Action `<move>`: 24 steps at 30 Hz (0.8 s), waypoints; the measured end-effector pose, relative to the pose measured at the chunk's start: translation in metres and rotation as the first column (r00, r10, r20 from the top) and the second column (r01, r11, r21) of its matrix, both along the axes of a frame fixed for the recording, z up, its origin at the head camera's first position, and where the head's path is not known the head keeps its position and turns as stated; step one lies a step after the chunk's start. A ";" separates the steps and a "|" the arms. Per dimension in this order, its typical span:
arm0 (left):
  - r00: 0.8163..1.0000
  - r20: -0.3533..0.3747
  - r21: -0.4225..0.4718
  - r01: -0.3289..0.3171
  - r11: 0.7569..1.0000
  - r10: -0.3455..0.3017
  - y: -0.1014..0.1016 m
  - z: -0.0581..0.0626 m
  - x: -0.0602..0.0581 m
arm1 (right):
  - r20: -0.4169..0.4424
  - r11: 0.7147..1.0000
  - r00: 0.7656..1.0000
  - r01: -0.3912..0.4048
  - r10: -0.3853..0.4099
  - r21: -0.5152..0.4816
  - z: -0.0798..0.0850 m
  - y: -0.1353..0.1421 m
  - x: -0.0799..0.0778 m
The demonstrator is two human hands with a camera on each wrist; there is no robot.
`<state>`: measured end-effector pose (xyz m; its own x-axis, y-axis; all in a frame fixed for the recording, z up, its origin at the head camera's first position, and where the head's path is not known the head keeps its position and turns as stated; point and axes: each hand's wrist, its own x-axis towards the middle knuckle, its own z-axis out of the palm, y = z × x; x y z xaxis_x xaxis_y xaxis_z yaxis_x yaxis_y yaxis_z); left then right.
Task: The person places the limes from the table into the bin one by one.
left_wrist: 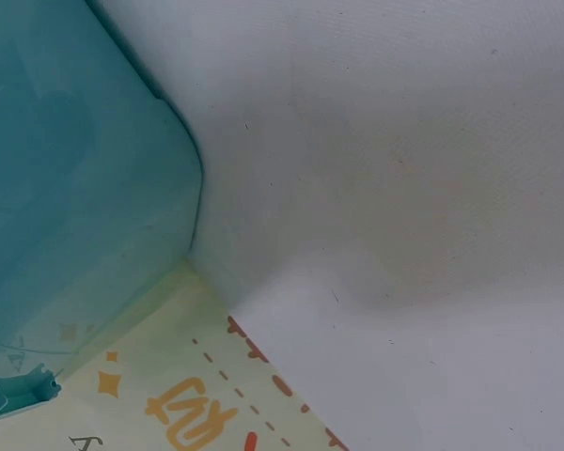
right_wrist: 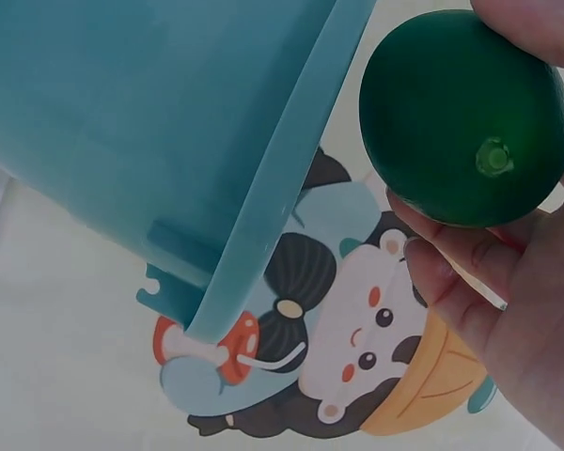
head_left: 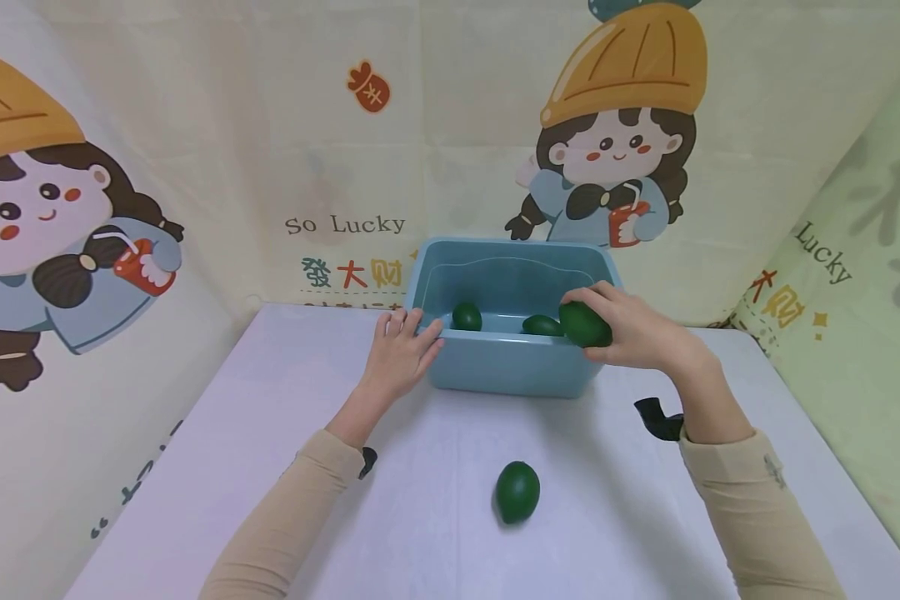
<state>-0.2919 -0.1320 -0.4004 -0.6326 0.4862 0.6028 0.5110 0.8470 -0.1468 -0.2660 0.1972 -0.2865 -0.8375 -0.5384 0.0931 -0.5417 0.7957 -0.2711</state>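
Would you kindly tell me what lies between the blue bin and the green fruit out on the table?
In the head view, only a bare stretch of pale tabletop lies between the blue bin and that green fruit.

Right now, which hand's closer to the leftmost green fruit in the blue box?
Left. The left hand touches the box, just left of that fruit; the right hand is farther off to its right, gripping another fruit.
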 end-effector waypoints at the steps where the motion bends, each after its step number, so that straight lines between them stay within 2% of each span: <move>1: 1.000 0.003 0.002 0.001 1.000 -0.001 0.000 0.000 0.000 | 0.005 1.000 1.000 0.006 -0.006 0.001 0.001 0.001 -0.002; 7: 1.000 0.007 0.004 0.002 1.000 -0.002 0.000 0.000 0.000 | 0.030 1.000 0.999 0.022 -0.022 0.001 0.004 0.005 -0.011; 17: 1.000 0.002 0.003 0.001 1.000 -0.001 0.001 0.001 0.000 | 0.067 0.994 0.993 0.098 -0.095 -0.046 0.004 0.012 -0.025; 24: 1.000 -0.003 0.004 -0.001 1.000 0.001 0.000 0.001 0.000 | 0.080 0.990 0.988 0.137 -0.135 -0.024 0.002 0.017 -0.033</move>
